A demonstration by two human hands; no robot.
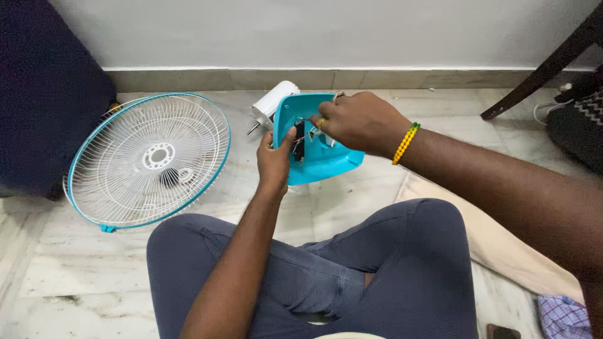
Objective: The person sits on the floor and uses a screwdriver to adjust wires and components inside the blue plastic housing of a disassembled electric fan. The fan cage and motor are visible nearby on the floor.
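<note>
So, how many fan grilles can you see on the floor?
1. The fan grille lies on the floor at the left, beside the person's knee. Another may be hidden out of view.

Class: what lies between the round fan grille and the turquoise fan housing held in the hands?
In the head view, only bare marble floor separates the fan grille from the turquoise housing.

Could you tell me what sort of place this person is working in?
Probably a room in a home, with the person sitting on the marble floor: a plain wall with skirting, a dark chair leg, and folded cloth beside them.
</note>
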